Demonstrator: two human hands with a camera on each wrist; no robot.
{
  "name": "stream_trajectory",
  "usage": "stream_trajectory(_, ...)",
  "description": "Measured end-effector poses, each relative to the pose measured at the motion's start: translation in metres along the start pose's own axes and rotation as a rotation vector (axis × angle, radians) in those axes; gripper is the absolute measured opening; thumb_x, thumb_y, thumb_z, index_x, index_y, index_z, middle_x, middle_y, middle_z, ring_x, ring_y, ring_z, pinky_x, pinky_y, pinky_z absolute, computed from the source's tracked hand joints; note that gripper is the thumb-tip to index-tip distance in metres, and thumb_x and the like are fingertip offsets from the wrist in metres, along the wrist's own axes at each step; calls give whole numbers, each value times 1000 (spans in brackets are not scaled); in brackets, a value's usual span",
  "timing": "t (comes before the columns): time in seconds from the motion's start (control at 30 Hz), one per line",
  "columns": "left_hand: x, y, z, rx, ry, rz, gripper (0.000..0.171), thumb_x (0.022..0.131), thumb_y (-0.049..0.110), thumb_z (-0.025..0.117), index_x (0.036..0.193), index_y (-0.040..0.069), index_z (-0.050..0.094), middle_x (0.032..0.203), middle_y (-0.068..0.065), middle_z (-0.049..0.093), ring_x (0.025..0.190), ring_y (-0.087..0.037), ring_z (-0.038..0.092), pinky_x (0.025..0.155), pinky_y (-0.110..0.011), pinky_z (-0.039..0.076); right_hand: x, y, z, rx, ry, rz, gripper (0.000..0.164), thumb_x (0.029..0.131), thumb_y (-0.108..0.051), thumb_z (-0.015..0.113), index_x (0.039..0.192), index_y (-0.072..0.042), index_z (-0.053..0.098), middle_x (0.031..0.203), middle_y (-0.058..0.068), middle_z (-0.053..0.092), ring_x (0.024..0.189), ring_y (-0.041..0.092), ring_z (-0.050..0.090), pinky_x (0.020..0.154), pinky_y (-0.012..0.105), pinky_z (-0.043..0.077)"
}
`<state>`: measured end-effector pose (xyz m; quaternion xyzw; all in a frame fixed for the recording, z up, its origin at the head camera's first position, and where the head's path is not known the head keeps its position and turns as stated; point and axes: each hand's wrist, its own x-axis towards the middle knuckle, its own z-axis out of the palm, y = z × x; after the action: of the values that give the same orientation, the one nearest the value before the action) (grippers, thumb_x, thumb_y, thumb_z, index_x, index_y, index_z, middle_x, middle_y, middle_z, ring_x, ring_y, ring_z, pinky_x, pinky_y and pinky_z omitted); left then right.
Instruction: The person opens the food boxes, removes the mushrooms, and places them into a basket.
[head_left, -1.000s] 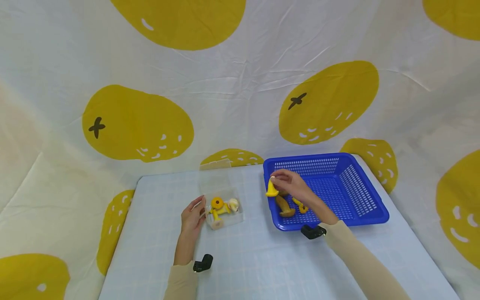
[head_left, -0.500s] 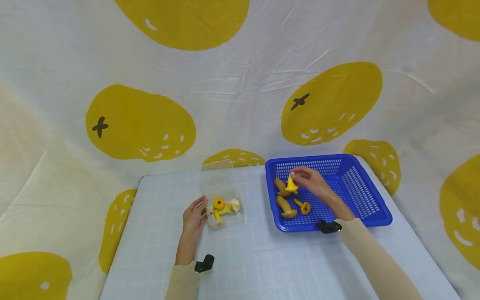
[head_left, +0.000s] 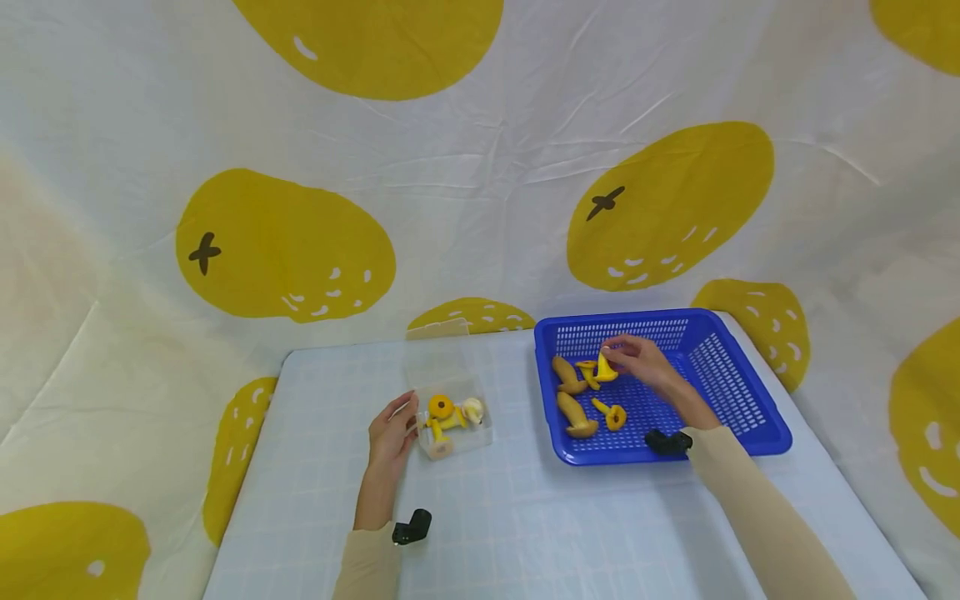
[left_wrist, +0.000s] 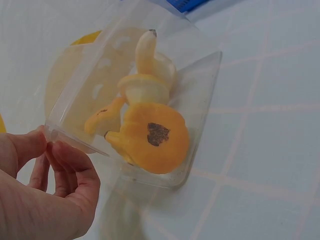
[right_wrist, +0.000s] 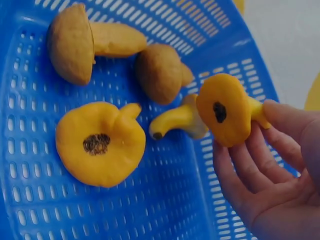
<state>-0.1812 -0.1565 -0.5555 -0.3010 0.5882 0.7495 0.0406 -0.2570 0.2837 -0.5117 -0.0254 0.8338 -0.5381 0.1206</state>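
Over the left part of the blue plastic basket (head_left: 600,458), my right hand (head_left: 643,364) pinches a yellow toy mushroom (right_wrist: 225,110) by its stem, cap pointing down in the head view. Below it in the basket lie two brown toy mushrooms (right_wrist: 70,47) and two yellow ones (right_wrist: 72,160). One of these, a yellow mushroom (right_wrist: 175,121), overlaps the held cap in the right wrist view. My left hand (left_wrist: 55,195) pinches the left edge of a clear plastic box (head_left: 480,440) between thumb and fingers. Several yellow and pale toy mushrooms (left_wrist: 172,155) lie in the box.
The box's clear lid (head_left: 435,354) stands raised at its back. Box and basket share a table (head_left: 517,517) with a pale checked cover. Behind them hangs a white cloth (head_left: 465,183) printed with large yellow fruit.
My right hand has carried the yellow mushroom rightward, from the basket's left edge to further inside it. The left hand keeps its hold on the box.
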Motion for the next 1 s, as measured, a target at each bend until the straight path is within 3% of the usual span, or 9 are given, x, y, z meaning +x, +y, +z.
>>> stream_trajectory(0.17, 0, 0, 0, -1, 0, -1, 45, 99, 33, 72, 137, 13, 64, 124, -6, 59, 106, -23, 52, 77, -24, 49, 5, 5, -3, -60, -26, 32, 42, 107, -22, 59, 134, 10, 56, 119, 30, 65, 104, 36, 65, 97, 51, 53)
stream_trajectory(0.4, -1, 1, 0, -5, -1, -5, 47, 99, 33, 71, 140, 11, 63, 122, -7, 58, 106, -23, 51, 80, -26, 48, 12, 11, -2, -163, -42, 44, 30, 105, -10, 59, 120, 16, 60, 96, 23, 68, 82, 23, 62, 81, 45, 57)
stream_trajectory(0.53, -1, 1, 1, -2, 3, -10, 46, 99, 33, 71, 139, 12, 63, 123, -7, 58, 107, -24, 51, 83, -28, 49, 14, 15, -2, -228, -41, 73, 31, 105, -11, 59, 120, 16, 61, 94, 22, 69, 77, 21, 63, 75, 41, 57)
stream_trajectory(0.77, -2, 2, 3, 3, 12, -14, 45, 99, 35, 71, 137, 13, 64, 126, -7, 58, 108, -24, 51, 85, -29, 49, 13, 16, 0, -349, -19, 57, 40, 106, -16, 58, 126, 19, 56, 115, 35, 66, 98, 40, 67, 85, 50, 56)
stream_trajectory(1.0, -2, 1, 2, 4, 13, -13, 45, 99, 34, 71, 138, 13, 64, 126, -6, 57, 110, -24, 51, 78, -23, 48, 9, 0, 4, -423, -14, -35, 38, 104, -14, 59, 125, 17, 59, 121, 35, 64, 113, 49, 61, 92, 55, 52)
